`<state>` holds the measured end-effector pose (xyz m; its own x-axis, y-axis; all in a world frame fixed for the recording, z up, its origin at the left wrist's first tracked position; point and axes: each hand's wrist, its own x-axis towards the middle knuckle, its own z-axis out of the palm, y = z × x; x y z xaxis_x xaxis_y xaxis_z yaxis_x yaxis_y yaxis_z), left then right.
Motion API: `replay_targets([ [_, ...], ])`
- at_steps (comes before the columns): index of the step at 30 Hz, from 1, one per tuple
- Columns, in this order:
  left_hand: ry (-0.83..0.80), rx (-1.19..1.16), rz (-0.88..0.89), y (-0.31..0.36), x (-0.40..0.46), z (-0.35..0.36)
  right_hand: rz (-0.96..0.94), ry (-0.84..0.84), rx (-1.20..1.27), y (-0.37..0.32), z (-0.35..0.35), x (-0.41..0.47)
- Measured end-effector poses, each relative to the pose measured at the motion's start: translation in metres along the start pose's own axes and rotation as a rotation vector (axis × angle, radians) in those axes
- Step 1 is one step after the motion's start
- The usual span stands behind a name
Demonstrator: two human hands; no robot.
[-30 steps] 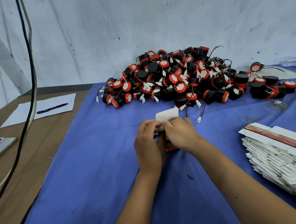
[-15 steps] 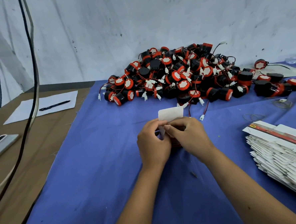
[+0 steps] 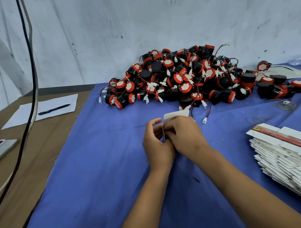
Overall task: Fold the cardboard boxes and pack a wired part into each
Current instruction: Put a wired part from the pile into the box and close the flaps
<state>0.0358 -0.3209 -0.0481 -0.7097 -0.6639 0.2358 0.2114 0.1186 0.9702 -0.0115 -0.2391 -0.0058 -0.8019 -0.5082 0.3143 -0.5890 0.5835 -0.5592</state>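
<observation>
Both hands meet over the middle of the blue cloth around a small cardboard box [image 3: 176, 115], whose white flap sticks up behind the fingers. My left hand [image 3: 157, 145] holds the box from the left with curled fingers and thumb raised. My right hand [image 3: 184, 136] covers the box from the right and grips it; most of the box is hidden. A big pile of black-and-red wired parts [image 3: 188, 78] with white connectors lies behind the hands against the wall. A stack of flat unfolded boxes [image 3: 286, 160] sits at the right edge.
Blue cloth [image 3: 96, 170] covers the table; bare brown table [image 3: 17, 166] lies to the left with a paper sheet [image 3: 45, 109], a pen [image 3: 54, 109] and a phone [image 3: 0, 149]. Black cables [image 3: 30, 86] hang at the left. Loose wire rings [image 3: 286, 104] lie at the right.
My left thumb has lifted off the box and the fingers have spread a little. The right hand has shifted further over the box. The camera view has drifted slightly.
</observation>
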Motion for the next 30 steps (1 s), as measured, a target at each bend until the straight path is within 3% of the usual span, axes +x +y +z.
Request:
replay_targets([
  [7, -0.036, -0.041, -0.085, -0.007, 0.009, -0.004, -0.036, -0.151, 0.031, 0.008, -0.017, 0.013],
  [13, -0.244, -0.264, -0.231, -0.003, 0.017, -0.014, -0.011, -0.041, 0.075, 0.014, -0.012, 0.011],
  [16, -0.226, -0.341, -0.274, -0.003, 0.021, -0.015, -0.136, -0.041, -0.058, 0.014, -0.005, 0.007],
  [19, -0.180, -0.328, -0.283, -0.009, 0.019, -0.012, -0.246, -0.120, -0.217, 0.019, 0.000, -0.004],
  [22, -0.149, -0.194, -0.237, -0.015, 0.019, -0.009, -0.210, -0.233, -0.268, 0.023, -0.003, -0.010],
  [25, -0.151, -0.119, -0.213, -0.017, 0.017, -0.006, -0.196, -0.369, -0.176, 0.019, -0.017, -0.012],
  [27, -0.139, -0.085, -0.201, -0.018, 0.017, -0.005, -0.211, -0.173, 0.023, 0.021, -0.025, -0.015],
  [30, -0.123, 0.031, -0.166, -0.021, 0.016, -0.002, 0.014, 0.461, 0.134, 0.043, -0.032, -0.015],
])
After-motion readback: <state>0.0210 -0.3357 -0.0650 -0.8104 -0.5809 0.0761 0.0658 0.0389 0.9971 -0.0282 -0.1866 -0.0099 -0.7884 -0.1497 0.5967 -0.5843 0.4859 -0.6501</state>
